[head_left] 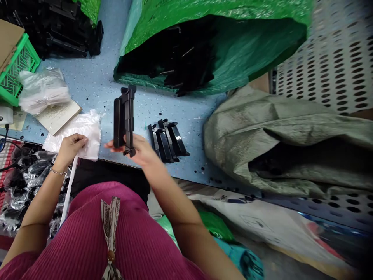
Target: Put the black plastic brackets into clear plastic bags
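My right hand (140, 149) holds a black plastic part (125, 120) upright above the blue speckled table (99, 91). Beside it on the right, several similar black parts (167, 142) lie in a row. My left hand (71, 147) is pinched at the edge of a stack of clear plastic bags (90, 134) near the table's front edge; its fingertips are together on the film. A brown pad (58, 116) lies partly under another bundle of clear bags (45, 91).
A green sack (244, 58) full of black parts opens toward me at the back. At the right lies a grey-green sack (233, 128). A green basket (29, 54) and black parts (64, 31) stand back left. Wrapped items (35, 175) fill a box at lower left.
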`<control>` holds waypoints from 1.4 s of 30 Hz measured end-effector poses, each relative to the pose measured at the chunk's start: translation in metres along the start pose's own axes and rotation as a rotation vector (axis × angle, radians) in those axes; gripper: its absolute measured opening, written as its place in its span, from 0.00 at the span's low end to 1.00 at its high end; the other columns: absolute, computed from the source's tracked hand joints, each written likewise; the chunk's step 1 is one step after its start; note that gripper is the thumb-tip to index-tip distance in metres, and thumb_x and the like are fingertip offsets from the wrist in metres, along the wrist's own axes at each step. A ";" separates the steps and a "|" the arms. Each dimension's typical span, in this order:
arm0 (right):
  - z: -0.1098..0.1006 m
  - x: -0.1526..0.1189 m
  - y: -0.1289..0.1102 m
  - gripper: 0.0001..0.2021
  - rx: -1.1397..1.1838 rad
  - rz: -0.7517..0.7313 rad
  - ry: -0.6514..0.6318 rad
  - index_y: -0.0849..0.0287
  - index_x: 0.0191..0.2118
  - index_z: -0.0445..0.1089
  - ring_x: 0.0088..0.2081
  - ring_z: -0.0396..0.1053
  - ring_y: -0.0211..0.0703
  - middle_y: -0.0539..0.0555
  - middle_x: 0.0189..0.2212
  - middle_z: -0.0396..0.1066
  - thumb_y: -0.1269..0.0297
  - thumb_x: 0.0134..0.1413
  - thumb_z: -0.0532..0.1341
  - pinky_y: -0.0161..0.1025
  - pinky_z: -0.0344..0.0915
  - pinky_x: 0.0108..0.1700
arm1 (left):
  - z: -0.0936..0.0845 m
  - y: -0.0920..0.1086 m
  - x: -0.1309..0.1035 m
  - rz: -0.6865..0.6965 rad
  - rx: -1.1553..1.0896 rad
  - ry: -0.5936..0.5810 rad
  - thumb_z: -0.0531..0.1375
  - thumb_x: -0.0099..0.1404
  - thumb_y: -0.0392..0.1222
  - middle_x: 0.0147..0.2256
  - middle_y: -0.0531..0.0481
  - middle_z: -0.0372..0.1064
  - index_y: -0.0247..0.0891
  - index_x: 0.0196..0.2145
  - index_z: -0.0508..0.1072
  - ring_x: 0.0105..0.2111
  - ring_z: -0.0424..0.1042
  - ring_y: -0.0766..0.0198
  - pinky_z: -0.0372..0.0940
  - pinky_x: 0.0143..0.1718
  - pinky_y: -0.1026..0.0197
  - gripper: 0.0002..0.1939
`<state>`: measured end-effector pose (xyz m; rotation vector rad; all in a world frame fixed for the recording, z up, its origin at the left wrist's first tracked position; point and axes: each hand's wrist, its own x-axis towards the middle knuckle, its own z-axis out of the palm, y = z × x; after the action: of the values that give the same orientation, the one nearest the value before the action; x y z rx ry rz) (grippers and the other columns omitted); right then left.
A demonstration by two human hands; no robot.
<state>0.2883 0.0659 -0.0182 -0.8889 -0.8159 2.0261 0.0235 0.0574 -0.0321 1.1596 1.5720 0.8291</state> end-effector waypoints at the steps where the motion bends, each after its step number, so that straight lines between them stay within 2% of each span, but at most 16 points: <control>1: 0.014 0.009 0.011 0.20 0.114 0.018 -0.037 0.57 0.38 0.74 0.46 0.79 0.56 0.57 0.38 0.81 0.43 0.55 0.67 0.52 0.76 0.47 | 0.000 0.001 -0.002 0.000 -0.008 0.010 0.69 0.56 0.48 0.27 0.51 0.73 0.37 0.31 0.76 0.26 0.69 0.64 0.63 0.29 0.62 0.12; 4: 0.043 0.033 0.042 0.18 0.253 0.048 0.015 0.57 0.35 0.74 0.47 0.79 0.53 0.57 0.36 0.82 0.46 0.54 0.68 0.50 0.75 0.52 | -0.002 0.006 -0.014 0.106 0.043 0.093 0.67 0.57 0.44 0.34 0.50 0.76 0.39 0.34 0.72 0.33 0.74 0.63 0.66 0.34 0.61 0.10; 7: 0.046 0.042 0.057 0.15 0.243 0.048 0.138 0.56 0.36 0.73 0.47 0.79 0.50 0.57 0.38 0.82 0.49 0.54 0.70 0.46 0.75 0.52 | -0.012 0.014 -0.027 0.213 0.108 0.152 0.66 0.60 0.41 0.37 0.49 0.76 0.40 0.34 0.70 0.37 0.75 0.63 0.68 0.40 0.60 0.09; 11: 0.035 0.030 0.053 0.16 0.210 0.009 0.157 0.57 0.39 0.73 0.49 0.79 0.51 0.59 0.42 0.82 0.49 0.56 0.70 0.47 0.76 0.51 | -0.022 0.019 -0.028 0.158 -0.016 0.141 0.70 0.55 0.41 0.32 0.52 0.73 0.40 0.34 0.68 0.32 0.73 0.65 0.67 0.35 0.62 0.15; 15: 0.034 0.020 0.044 0.17 0.202 -0.031 0.120 0.58 0.41 0.73 0.47 0.80 0.51 0.59 0.41 0.82 0.48 0.58 0.68 0.49 0.77 0.50 | -0.008 0.005 -0.014 0.067 0.019 0.084 0.69 0.55 0.43 0.29 0.53 0.71 0.39 0.34 0.70 0.28 0.70 0.67 0.64 0.31 0.64 0.13; 18: 0.038 0.024 0.049 0.16 0.232 -0.035 0.113 0.58 0.41 0.73 0.46 0.80 0.49 0.57 0.39 0.83 0.49 0.59 0.68 0.47 0.76 0.52 | 0.002 -0.003 -0.012 0.074 0.103 0.072 0.66 0.59 0.43 0.30 0.53 0.71 0.39 0.35 0.70 0.28 0.69 0.67 0.65 0.31 0.64 0.10; 21: 0.041 0.036 0.061 0.14 0.261 -0.001 0.146 0.57 0.40 0.72 0.44 0.80 0.46 0.55 0.38 0.83 0.50 0.60 0.67 0.45 0.75 0.52 | -0.003 0.005 -0.022 0.225 0.165 0.097 0.64 0.62 0.40 0.33 0.51 0.73 0.39 0.37 0.71 0.32 0.73 0.64 0.69 0.35 0.61 0.06; 23: 0.042 0.043 0.067 0.14 0.260 0.018 0.180 0.57 0.39 0.72 0.44 0.80 0.45 0.55 0.38 0.82 0.51 0.61 0.66 0.43 0.75 0.51 | -0.013 0.017 -0.031 0.394 0.339 0.132 0.59 0.65 0.36 0.39 0.47 0.75 0.39 0.38 0.74 0.40 0.75 0.60 0.71 0.43 0.56 0.04; 26: 0.042 0.045 0.069 0.14 0.235 0.023 0.194 0.58 0.40 0.72 0.41 0.79 0.42 0.55 0.38 0.82 0.51 0.61 0.66 0.39 0.74 0.47 | -0.025 0.031 -0.038 0.558 0.742 0.117 0.54 0.66 0.31 0.48 0.41 0.76 0.38 0.39 0.80 0.49 0.75 0.52 0.70 0.53 0.48 0.14; 29: 0.038 0.030 0.062 0.16 0.242 0.000 0.106 0.58 0.39 0.71 0.31 0.76 0.38 0.52 0.31 0.80 0.50 0.59 0.68 0.34 0.72 0.36 | -0.027 0.031 -0.030 0.529 0.914 0.082 0.54 0.68 0.33 0.48 0.39 0.78 0.36 0.46 0.81 0.48 0.76 0.49 0.72 0.51 0.46 0.17; 32: 0.031 0.005 0.061 0.20 0.331 0.112 -0.231 0.61 0.38 0.71 0.17 0.64 0.33 0.48 0.21 0.73 0.46 0.59 0.66 0.30 0.61 0.20 | -0.029 0.021 -0.016 0.495 0.762 0.095 0.57 0.67 0.34 0.47 0.41 0.79 0.35 0.51 0.80 0.43 0.78 0.55 0.74 0.48 0.52 0.17; 34: 0.027 -0.007 0.066 0.21 0.406 0.276 -0.453 0.63 0.39 0.71 0.12 0.52 0.29 0.45 0.16 0.66 0.46 0.63 0.63 0.29 0.51 0.16 | -0.033 0.013 -0.011 0.489 0.638 0.073 0.58 0.64 0.31 0.51 0.41 0.77 0.36 0.54 0.78 0.41 0.77 0.60 0.74 0.46 0.56 0.21; 35: 0.026 -0.010 0.070 0.20 0.444 0.352 -0.511 0.64 0.39 0.71 0.12 0.47 0.27 0.43 0.15 0.63 0.47 0.65 0.61 0.28 0.47 0.15 | -0.035 0.010 -0.012 0.481 0.598 0.063 0.58 0.63 0.29 0.54 0.40 0.75 0.36 0.57 0.76 0.40 0.77 0.62 0.75 0.44 0.58 0.25; 37: 0.026 -0.008 0.079 0.18 0.510 0.445 -0.519 0.64 0.40 0.71 0.12 0.38 0.26 0.40 0.14 0.57 0.51 0.69 0.58 0.27 0.43 0.15 | -0.036 0.006 -0.019 0.482 0.571 0.050 0.58 0.63 0.28 0.60 0.38 0.70 0.38 0.64 0.69 0.37 0.77 0.66 0.75 0.42 0.58 0.32; 39: 0.029 -0.001 0.086 0.18 0.516 0.466 -0.456 0.64 0.40 0.70 0.13 0.34 0.27 0.38 0.14 0.53 0.52 0.71 0.54 0.27 0.41 0.16 | -0.030 0.005 -0.035 0.558 0.590 0.007 0.57 0.66 0.28 0.64 0.36 0.65 0.42 0.70 0.61 0.39 0.78 0.65 0.76 0.46 0.56 0.36; 42: 0.040 0.007 0.088 0.17 0.292 0.367 -0.271 0.61 0.35 0.68 0.15 0.39 0.28 0.39 0.15 0.52 0.52 0.70 0.55 0.28 0.45 0.18 | -0.011 0.014 -0.066 0.757 0.607 -0.208 0.54 0.70 0.27 0.66 0.38 0.63 0.46 0.74 0.52 0.59 0.72 0.57 0.72 0.59 0.50 0.38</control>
<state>0.2197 0.0181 -0.0662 -0.6387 -0.4993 2.5483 0.0214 -0.0003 0.0035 2.2834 1.2271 0.6633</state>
